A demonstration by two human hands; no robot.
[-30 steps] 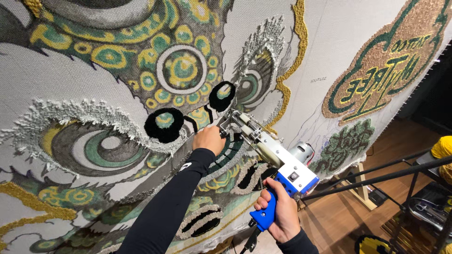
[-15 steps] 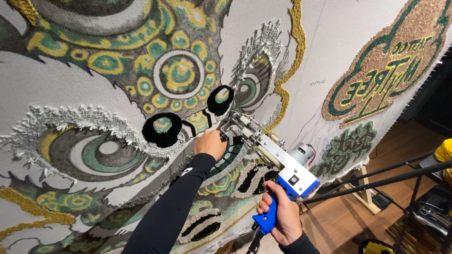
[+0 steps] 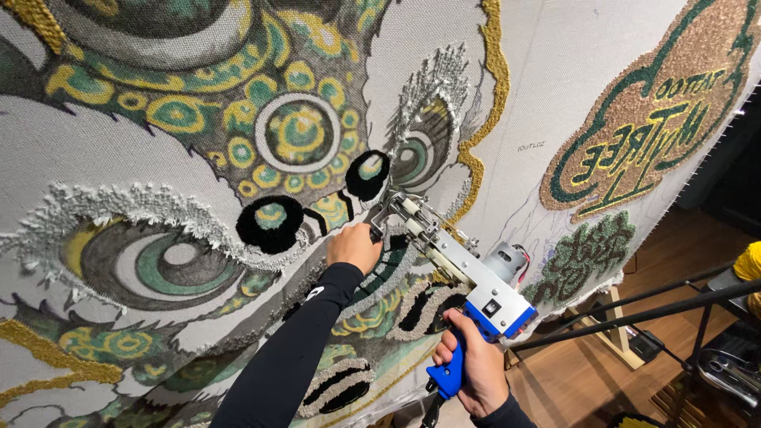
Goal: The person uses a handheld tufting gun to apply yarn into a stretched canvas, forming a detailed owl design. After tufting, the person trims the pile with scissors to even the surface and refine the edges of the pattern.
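A tufting gun (image 3: 468, 277) with a grey metal body and blue grip is pressed nose-first against a large stretched cloth (image 3: 198, 158) bearing a green, yellow and black swirling pattern. My right hand (image 3: 473, 367) is wrapped around the blue grip at the bottom. My left hand (image 3: 354, 246), in a black sleeve, clasps the gun's front handle close to the cloth. The gun's tip sits just right of two black tufted patches (image 3: 273, 222).
An oval green and gold tufted piece (image 3: 646, 119) fills the cloth's upper right, with a smaller green patch (image 3: 587, 254) below it. Black metal bars (image 3: 634, 309) cross at the right over a wooden floor (image 3: 579, 380). Something yellow (image 3: 749, 261) sits at the right edge.
The gun and both hands have hardly shifted on the cloth. My view has moved slightly, so the pattern sits a little higher in the frame.
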